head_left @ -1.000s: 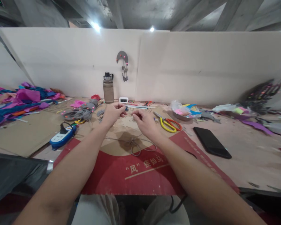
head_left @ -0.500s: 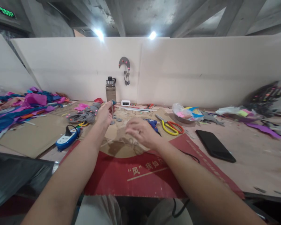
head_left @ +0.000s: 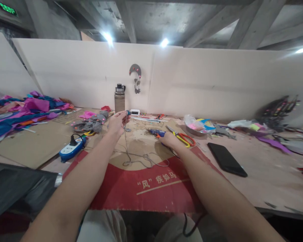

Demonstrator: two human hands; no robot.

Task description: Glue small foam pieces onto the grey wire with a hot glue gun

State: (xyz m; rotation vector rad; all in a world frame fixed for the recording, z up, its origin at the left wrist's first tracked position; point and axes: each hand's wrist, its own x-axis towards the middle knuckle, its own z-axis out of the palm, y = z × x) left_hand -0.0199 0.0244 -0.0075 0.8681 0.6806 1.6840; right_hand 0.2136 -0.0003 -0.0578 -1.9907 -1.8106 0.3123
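Observation:
Pinched between the fingertips of my left hand (head_left: 118, 123) is a small dark teal piece (head_left: 128, 113), its exact kind too small to make out. A thin grey cord (head_left: 126, 144) hangs from that hand and lies in loose loops on the cardboard (head_left: 151, 193). My right hand (head_left: 172, 140) is closed around the handle of a blue glue gun (head_left: 155, 131), whose nozzle points left; the fingers partly hide it. Just right of that hand lie scissors (head_left: 187, 139) with yellow and orange handles.
A blue-and-white power strip (head_left: 72, 148) and grey felt pieces (head_left: 92, 123) lie left. Behind stand a bottle (head_left: 119, 99) and a small white clock (head_left: 135, 112). Rightward are a bowl of scraps (head_left: 198, 130) and a black phone (head_left: 227, 159). Colourful fabric (head_left: 27, 109) is heaped far left.
My right hand has moved right and away from me, from above the cord to the glue gun, and closed on it. My left hand has shifted slightly right, still pinching the teal piece.

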